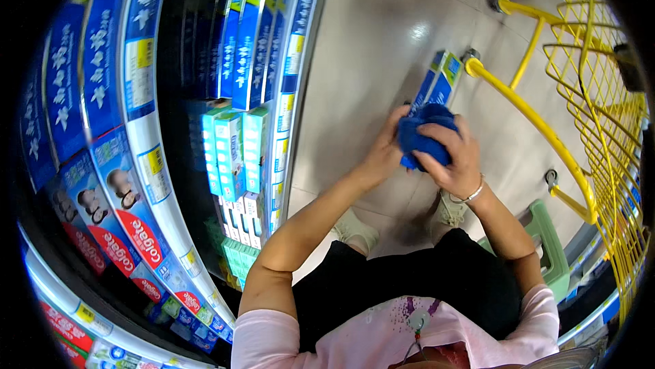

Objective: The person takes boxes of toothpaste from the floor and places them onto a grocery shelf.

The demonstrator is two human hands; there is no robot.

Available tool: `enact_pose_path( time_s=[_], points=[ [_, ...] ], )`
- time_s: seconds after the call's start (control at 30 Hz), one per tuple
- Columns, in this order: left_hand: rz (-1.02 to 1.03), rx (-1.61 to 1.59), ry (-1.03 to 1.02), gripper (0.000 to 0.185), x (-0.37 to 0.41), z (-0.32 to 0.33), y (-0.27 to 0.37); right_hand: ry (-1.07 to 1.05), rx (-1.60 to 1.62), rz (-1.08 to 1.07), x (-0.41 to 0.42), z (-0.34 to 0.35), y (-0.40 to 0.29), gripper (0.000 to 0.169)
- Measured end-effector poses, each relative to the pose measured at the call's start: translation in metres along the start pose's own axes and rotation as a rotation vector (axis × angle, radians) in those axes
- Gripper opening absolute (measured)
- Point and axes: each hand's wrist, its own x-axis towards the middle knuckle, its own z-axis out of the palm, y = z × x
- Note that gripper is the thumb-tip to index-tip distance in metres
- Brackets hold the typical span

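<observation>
In front of me, a blue and green toothpaste box (437,79) points up and away, tilted above the floor. My left hand (385,141) grips its near end from the left, with some fingers hidden behind it. Bunched over the same end is a blue cloth (429,136), which hides the lower part of the box. My right hand (453,151) grasps the cloth from the right, fingers curled over it and pressed against the box.
Shelves to my left hold blue toothpaste boxes (250,46), teal boxes (230,154) and Colgate boxes (138,236) behind a price-tag rail (285,113). A yellow wire cart (542,133) on casters stands at right. Beside my right arm is a green plastic stool (550,251).
</observation>
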Motion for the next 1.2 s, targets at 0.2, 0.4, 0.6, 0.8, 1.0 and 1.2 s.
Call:
enact_pose_path(
  time_s=[0.2,0.4,0.6,0.8,1.0,1.2],
  points=[
    [-0.257,-0.315,-0.258,0.050,-0.044,-0.054,0.111,0.368,0.102,0.243,0.038,-0.026,0.025,0.030],
    [0.193,0.510,0.390,0.052,-0.050,-0.126,0.159,0.218,0.190,0.307,0.021,-0.020,0.022,0.030],
    [0.268,1.270,0.748,0.043,-0.028,-0.167,0.160,0.183,0.274,0.330,0.010,-0.005,0.020,0.030],
    [0.045,1.123,0.687,0.044,-0.009,-0.193,0.145,0.186,0.263,0.317,0.011,-0.008,0.023,0.030],
    [0.086,1.130,0.644,0.056,0.001,-0.200,0.130,0.185,0.251,0.342,0.013,-0.007,0.027,0.031],
    [0.040,1.263,0.682,0.082,0.004,-0.186,0.128,0.174,0.263,0.347,0.012,-0.002,0.029,0.031]
  ],
)
